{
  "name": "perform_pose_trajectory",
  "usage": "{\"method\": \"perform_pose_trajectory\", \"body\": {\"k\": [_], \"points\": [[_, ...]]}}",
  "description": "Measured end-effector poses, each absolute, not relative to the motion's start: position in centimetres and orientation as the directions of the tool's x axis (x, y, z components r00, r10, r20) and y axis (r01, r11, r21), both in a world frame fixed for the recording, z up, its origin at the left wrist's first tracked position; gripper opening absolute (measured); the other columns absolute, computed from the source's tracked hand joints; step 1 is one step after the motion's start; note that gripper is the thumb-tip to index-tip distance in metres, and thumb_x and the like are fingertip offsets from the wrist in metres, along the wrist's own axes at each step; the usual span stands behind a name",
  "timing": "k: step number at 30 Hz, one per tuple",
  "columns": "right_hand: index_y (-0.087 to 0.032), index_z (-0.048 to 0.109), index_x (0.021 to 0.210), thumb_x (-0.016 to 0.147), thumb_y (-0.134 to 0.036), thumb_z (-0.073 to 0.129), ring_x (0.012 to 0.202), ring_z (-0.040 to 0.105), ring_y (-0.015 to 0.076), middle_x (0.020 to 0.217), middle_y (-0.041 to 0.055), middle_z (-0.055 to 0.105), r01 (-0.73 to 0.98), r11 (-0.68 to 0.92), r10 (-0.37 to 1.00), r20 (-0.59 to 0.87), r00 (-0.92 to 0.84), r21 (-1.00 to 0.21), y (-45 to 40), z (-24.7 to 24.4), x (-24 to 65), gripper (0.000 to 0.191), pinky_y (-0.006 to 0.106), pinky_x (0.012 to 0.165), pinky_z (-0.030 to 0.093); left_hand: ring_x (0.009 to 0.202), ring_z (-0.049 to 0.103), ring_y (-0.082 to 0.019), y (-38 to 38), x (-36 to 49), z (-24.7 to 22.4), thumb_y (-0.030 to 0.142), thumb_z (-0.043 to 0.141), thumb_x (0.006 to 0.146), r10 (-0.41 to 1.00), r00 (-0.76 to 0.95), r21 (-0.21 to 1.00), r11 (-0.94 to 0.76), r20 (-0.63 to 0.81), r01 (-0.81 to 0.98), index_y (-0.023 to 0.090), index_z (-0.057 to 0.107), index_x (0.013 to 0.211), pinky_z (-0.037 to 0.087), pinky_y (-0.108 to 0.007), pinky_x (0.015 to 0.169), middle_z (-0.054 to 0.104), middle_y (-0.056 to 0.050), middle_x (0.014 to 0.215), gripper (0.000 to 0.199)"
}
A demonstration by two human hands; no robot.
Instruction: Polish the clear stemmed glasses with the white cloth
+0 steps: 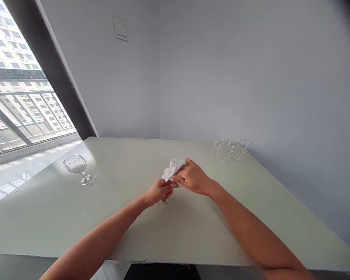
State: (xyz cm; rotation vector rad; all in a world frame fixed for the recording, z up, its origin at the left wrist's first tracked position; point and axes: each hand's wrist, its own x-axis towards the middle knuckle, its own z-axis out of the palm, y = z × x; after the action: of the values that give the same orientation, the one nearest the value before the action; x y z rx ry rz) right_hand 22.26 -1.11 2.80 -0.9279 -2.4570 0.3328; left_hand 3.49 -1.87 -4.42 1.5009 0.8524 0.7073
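Observation:
Over the middle of the table, my left hand (160, 191) is closed on the stem end of a glass, whose base shows just below the fingers. My right hand (194, 177) holds a white cloth (174, 168) around the bowl of that glass. Most of the bowl is hidden by the cloth and fingers. The two hands are close together, the right one slightly higher and further right.
A stemmed glass (76, 165) stands on the pale table (128, 155) at the left. Several glasses (232, 147) stand near the table's back right edge. Walls rise behind and to the right; a window (26, 105) is at the left.

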Motion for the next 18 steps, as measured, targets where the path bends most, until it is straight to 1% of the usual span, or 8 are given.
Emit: {"method": "perform_pose_trajectory", "body": {"k": [1, 3, 4, 5, 7, 10, 14, 18], "points": [[-0.021, 0.067, 0.079, 0.087, -0.043, 0.040, 0.083, 0.056, 0.0191, 0.076, 0.0032, 0.065, 0.518, 0.669, 0.723, 0.307, -0.619, -0.533, -0.7, 2.5, 22.5, 0.036, 0.039, 0.085, 0.039, 0.047, 0.033, -0.006, -2.1, 3.4, -4.4, 0.048, 0.050, 0.078, 0.829, 0.559, 0.989, -0.062, -0.024, 0.134, 0.013, 0.053, 0.056, 0.026, -0.022, 0.049, 0.042, 0.002, 0.049, 0.041], [-0.017, 0.065, 0.074, 0.086, -0.049, 0.037, 0.067, 0.055, 0.0161, 0.067, 0.0028, 0.061, 0.359, 0.434, 0.806, 0.178, -0.564, -0.827, 0.4, 1.7, 23.4, 0.044, 0.033, 0.070, 0.043, 0.048, 0.033, -0.006, -2.5, 3.3, -4.2, 0.047, 0.051, 0.078, 0.815, 0.580, 0.990, -0.083, 0.002, 0.113, 0.012, 0.059, 0.070, 0.025, -0.022, 0.050, 0.041, 0.003, 0.051, 0.037], [-0.016, 0.064, 0.073, 0.084, -0.053, 0.038, 0.063, 0.054, 0.0155, 0.064, 0.0028, 0.060, 0.236, 0.285, 0.829, 0.116, -0.547, -0.929, 1.0, 1.3, 23.7, 0.047, 0.031, 0.065, 0.043, 0.049, 0.033, -0.007, -2.6, 3.3, -4.2, 0.047, 0.050, 0.078, 0.817, 0.577, 0.994, -0.078, 0.016, 0.082, 0.012, 0.061, 0.077, 0.025, -0.022, 0.050, 0.040, 0.003, 0.052, 0.036], [-0.015, 0.063, 0.074, 0.083, -0.056, 0.039, 0.061, 0.054, 0.0155, 0.063, 0.0031, 0.059, 0.101, 0.142, 0.843, 0.067, -0.534, -0.985, 1.5, 0.8, 23.9, 0.049, 0.030, 0.062, 0.043, 0.050, 0.033, -0.007, -2.8, 3.3, -4.2, 0.047, 0.050, 0.079, 0.825, 0.564, 0.997, -0.071, 0.034, 0.044, 0.012, 0.061, 0.084, 0.024, -0.022, 0.050, 0.040, 0.003, 0.053, 0.037], [-0.014, 0.063, 0.080, 0.080, -0.061, 0.039, 0.064, 0.056, 0.0173, 0.066, 0.0046, 0.061, -0.148, -0.061, 0.866, 0.022, -0.500, -0.987, 2.2, 0.0, 23.7, 0.052, 0.031, 0.063, 0.043, 0.050, 0.033, -0.007, -2.9, 3.4, -4.3, 0.046, 0.049, 0.079, 0.860, 0.505, 0.997, -0.063, 0.071, -0.033, 0.012, 0.060, 0.092, 0.024, -0.022, 0.050, 0.040, 0.003, 0.053, 0.038], [-0.017, 0.062, 0.093, 0.079, -0.065, 0.035, 0.078, 0.058, 0.0210, 0.077, 0.0067, 0.064, -0.375, -0.170, 0.878, 0.032, -0.477, -0.911, 1.8, -1.1, 21.9, 0.057, 0.034, 0.071, 0.044, 0.051, 0.035, -0.007, -2.9, 3.9, -4.8, 0.046, 0.050, 0.079, 0.928, 0.351, 0.988, -0.083, 0.125, -0.131, 0.012, 0.057, 0.088, 0.027, -0.021, 0.051, 0.044, 0.003, 0.055, 0.035], [-0.019, 0.060, 0.100, 0.079, -0.062, 0.039, 0.087, 0.057, 0.0228, 0.085, 0.0072, 0.065, -0.452, -0.212, 0.859, 0.055, -0.509, -0.867, -0.1, -2.6, 18.8, 0.052, 0.037, 0.077, 0.044, 0.052, 0.040, -0.007, -2.7, 4.1, -5.3, 0.044, 0.054, 0.076, 0.986, 0.122, 0.962, -0.079, 0.114, -0.263, 0.017, 0.047, 0.077, 0.031, -0.019, 0.051, 0.045, 0.004, 0.059, 0.028], [-0.020, 0.059, 0.103, 0.080, -0.048, 0.051, 0.091, 0.055, 0.0199, 0.093, 0.0055, 0.063, -0.405, -0.182, 0.865, 0.050, -0.499, -0.896, -1.7, -3.9, 17.4, 0.037, 0.034, 0.080, 0.042, 0.053, 0.039, -0.006, -2.5, 3.7, -5.4, 0.042, 0.059, 0.072, 0.996, 0.052, 0.965, -0.057, 0.073, -0.256, 0.019, 0.041, 0.070, 0.032, -0.018, 0.051, 0.043, 0.006, 0.061, 0.030]]}}
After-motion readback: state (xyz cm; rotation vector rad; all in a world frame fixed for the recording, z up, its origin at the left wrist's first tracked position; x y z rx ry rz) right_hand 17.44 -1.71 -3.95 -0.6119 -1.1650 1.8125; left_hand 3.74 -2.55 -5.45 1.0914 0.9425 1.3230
